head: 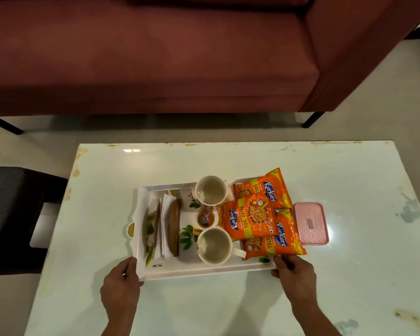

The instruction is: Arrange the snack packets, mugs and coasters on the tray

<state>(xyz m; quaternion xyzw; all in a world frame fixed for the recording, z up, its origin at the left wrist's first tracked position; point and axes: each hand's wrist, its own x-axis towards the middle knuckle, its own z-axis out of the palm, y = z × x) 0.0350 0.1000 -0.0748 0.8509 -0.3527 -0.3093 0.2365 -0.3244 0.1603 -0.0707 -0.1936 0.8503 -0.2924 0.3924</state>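
Note:
A white floral tray (pixel 204 270) lies on the white table. Two cream mugs stand on it, one at the far side (pixel 211 190) and one near me (pixel 215 246), with a small strainer bowl (pixel 205 218) between them. Brown wooden coasters (pixel 174 229) stand on edge among white napkins (pixel 165 214) on the tray's left part. Three orange snack packets (pixel 252 219) overlap on the right part, spilling past the rim. My left hand (pixel 121 282) grips the tray's near left corner. My right hand (pixel 294 272) holds the near right corner, fingertips touching the nearest packet (pixel 274 246).
A pink lidded box (pixel 312 223) sits on the table just right of the packets. A maroon sofa (pixel 155 57) stands beyond the table's far edge. A dark stool (pixel 12 214) is at the left. The table top (pixel 204 309) extends towards me.

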